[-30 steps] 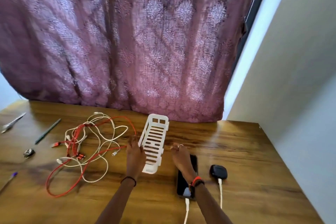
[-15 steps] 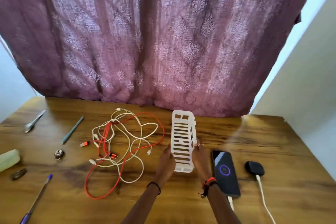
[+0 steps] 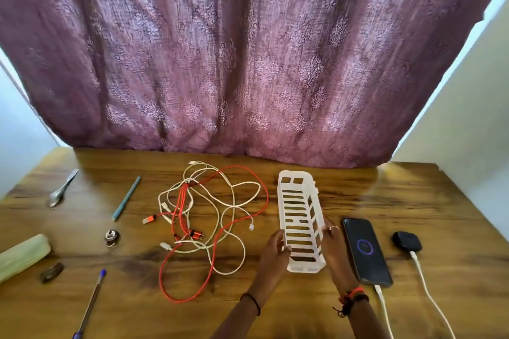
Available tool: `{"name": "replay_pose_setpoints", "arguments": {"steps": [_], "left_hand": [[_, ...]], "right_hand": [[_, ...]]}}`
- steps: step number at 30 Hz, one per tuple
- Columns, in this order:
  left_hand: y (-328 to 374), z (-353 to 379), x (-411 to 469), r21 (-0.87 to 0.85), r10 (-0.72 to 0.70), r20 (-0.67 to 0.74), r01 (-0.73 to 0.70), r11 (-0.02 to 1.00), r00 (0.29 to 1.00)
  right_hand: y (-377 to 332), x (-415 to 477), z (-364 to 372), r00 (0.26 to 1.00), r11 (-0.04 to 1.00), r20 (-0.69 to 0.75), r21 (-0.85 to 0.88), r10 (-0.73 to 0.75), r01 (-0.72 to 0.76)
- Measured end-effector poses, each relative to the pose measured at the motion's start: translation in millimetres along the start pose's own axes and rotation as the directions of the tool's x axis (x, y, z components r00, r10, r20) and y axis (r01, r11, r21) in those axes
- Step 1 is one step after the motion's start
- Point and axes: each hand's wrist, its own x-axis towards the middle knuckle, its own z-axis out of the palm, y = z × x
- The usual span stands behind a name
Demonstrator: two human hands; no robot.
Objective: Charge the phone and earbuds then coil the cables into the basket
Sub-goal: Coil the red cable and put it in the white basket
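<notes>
- White slotted basket (image 3: 303, 268) lies flat on the wooden table (image 3: 429, 201), open side up, its long axis running away from the person.
- Left hand (image 3: 275, 249) grips the basket's left wall near its close end, with the thumb at the rim.
- Right hand (image 3: 334, 245) grips the basket's right wall opposite it, a ring on one finger.
- Phone (image 3: 366, 250) sits just right of the basket, screen lit with a purple ring, and a white cable (image 3: 381, 300) is plugged into its near end.
- Dark earbuds case (image 3: 407, 241) is right of the basket, beyond the phone, with a second white lead (image 3: 427, 283) plugged in.
- A loose tangle of red and white cables (image 3: 181, 201) lies left of the basket, uncoiled, none of it inside.
- Farther left of the basket are a teal pen (image 3: 126, 198), a small metal piece (image 3: 111, 237) and a spoon (image 3: 62, 190).
- Far left of the basket and nearer the person are a pale green case (image 3: 22, 256), a dark ring-shaped item (image 3: 51, 272) and a blue pen (image 3: 91, 303).
- Purple patterned curtain (image 3: 248, 63) hangs behind the basket.
</notes>
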Motion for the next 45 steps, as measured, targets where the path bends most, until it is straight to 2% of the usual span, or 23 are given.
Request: {"name": "replay_pose_setpoints", "arguments": {"steps": [6,10,12,15,18,20,22,25,28,30,33,36,39,42,45], "left_hand": [[-1,3,-9,-0.045,-0.029,0.030,0.031,0.998,0.999],[0,2,-10,-0.043,-0.043,0.033,0.045,0.998,0.999],[4,-1,-9,-0.037,-0.037,0.031,0.038,0.999,0.999],[18,-10,-7,0.004,0.007,-0.019,-0.006,1.000,1.000],[37,-32,-7,0.097,0.113,-0.085,-0.105,0.990,0.990],[50,-55,-2,0.168,0.191,-0.143,-0.166,0.972,0.971],[55,-81,12,0.168,0.220,-0.227,-0.184,0.968,0.949],[67,-123,29,0.323,0.332,-0.401,-0.207,0.923,0.854],[68,-167,47,0.405,0.357,-0.511,-0.147,0.903,0.782],[53,-198,67,0.435,0.308,-0.573,-0.037,0.900,0.759],[39,-227,85,0.474,0.232,-0.582,0.094,0.876,0.779],[37,-228,85,0.562,0.197,-0.539,0.175,0.809,0.819],[35,-237,93,0.491,0.053,-0.575,0.293,0.820,0.816],[35,-241,98,0.452,0.004,-0.504,0.260,0.853,0.864],[36,-246,100,0.438,-0.040,-0.493,0.287,0.852,0.869]], "right_hand": [[-14,-20,-15,0.990,0.985,0.053,0.104,0.132,-0.136],[-17,-18,-11,0.993,0.993,-0.004,0.037,0.116,-0.116],[-27,-17,-13,0.996,0.996,-0.045,-0.041,0.079,-0.081],[-38,-6,-13,0.993,0.984,-0.075,-0.161,-0.094,0.081],[-52,6,-8,0.972,0.957,-0.059,-0.194,-0.229,0.214],[-69,10,-3,0.968,0.961,-0.037,-0.136,-0.249,0.242],[-86,10,5,0.957,0.955,0.002,-0.067,-0.290,0.289],[-100,17,25,0.932,0.932,0.043,-0.014,-0.361,0.362],[-116,18,44,0.924,0.930,0.105,0.020,-0.368,0.368],[-126,18,55,0.908,0.919,0.154,0.011,-0.391,0.394],[-134,18,75,0.889,0.911,0.215,0.013,-0.405,0.412],[-141,14,91,0.875,0.910,0.266,0.030,-0.405,0.413],[-149,13,106,0.867,0.906,0.285,0.018,-0.409,0.422],[-154,14,120,0.862,0.896,0.290,-0.029,-0.416,0.442],[-157,17,131,0.858,0.894,0.310,-0.050,-0.409,0.444]]}}
